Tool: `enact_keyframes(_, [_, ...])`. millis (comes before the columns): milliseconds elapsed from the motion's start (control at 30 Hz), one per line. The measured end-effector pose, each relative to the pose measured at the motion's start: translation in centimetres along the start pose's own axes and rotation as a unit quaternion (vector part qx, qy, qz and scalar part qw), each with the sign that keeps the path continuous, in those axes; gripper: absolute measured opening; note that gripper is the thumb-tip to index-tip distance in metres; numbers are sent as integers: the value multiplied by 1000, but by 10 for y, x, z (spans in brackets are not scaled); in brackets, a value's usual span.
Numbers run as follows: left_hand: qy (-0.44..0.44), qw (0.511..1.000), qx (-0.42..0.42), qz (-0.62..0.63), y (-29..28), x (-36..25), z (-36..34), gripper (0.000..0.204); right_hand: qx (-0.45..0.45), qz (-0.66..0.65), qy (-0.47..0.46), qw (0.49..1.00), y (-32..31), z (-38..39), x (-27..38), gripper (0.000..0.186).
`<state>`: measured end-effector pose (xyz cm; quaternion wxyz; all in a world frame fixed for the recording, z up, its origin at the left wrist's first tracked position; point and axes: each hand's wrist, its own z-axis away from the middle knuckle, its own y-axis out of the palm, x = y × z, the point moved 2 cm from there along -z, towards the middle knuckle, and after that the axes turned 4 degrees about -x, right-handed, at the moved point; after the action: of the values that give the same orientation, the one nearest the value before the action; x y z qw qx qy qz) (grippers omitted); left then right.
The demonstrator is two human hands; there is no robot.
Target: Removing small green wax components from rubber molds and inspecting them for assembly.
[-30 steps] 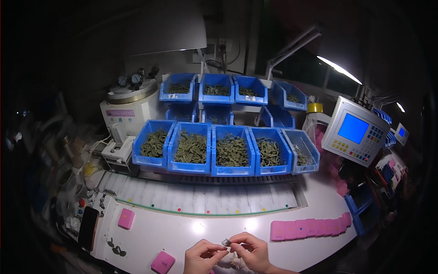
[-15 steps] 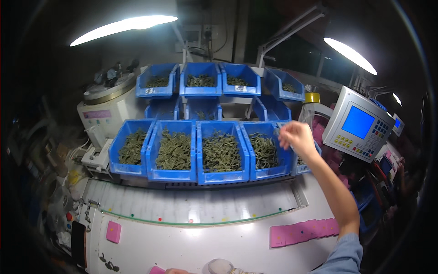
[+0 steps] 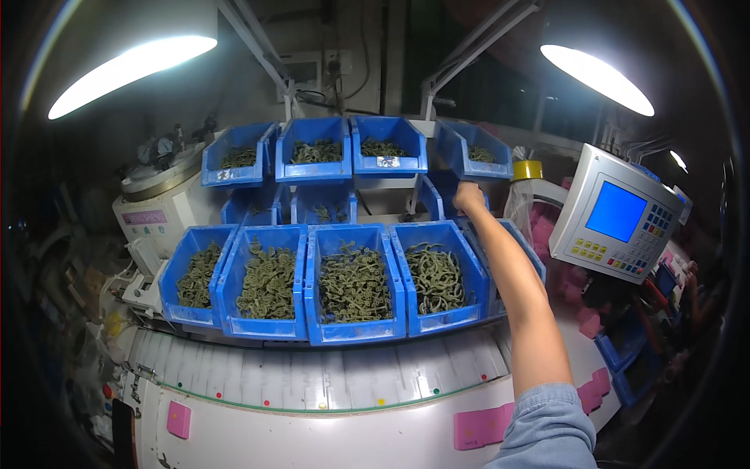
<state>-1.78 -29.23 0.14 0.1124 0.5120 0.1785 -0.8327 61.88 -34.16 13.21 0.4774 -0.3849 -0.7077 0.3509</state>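
Observation:
My right arm stretches up over the right end of a rack of blue bins. My right hand (image 3: 470,198) is at a blue bin (image 3: 428,195) in the middle row, just under a top-row bin (image 3: 488,168). Its fingers are mostly hidden by the hand itself, so what they hold does not show. Below my forearm, a front-row bin (image 3: 447,322) holds dull green, curly pieces (image 3: 434,277). More such pieces fill the front bin (image 3: 357,332) beside it. My left hand is out of view.
Pink blocks (image 3: 480,426) lie on the white table at the right, and one pink block (image 3: 179,420) lies at the left. A control panel with a blue screen (image 3: 616,211) stands right of the bins. Two lamps hang above; a white machine (image 3: 168,199) stands left.
My right hand has moved from above the front-row bins farther in to the middle row. The view has shifted, and the fingers seen at the lower edge have left the picture.

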Motion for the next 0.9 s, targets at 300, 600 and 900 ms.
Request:
enact_keyframes(300, [-92,992,-16,88,4,-11,10,31,89,-120,26,988,16,-23,-26,25])
enact_keyframes(600, [-3,1000,-10,-17,7,-30,15,29,-125,-19,-394,910,-124,200,20,17])
enact_keyframes(900, [220,975,-33,9,43,3,4,39,374,-324,-432,755,-81,533,4,28])
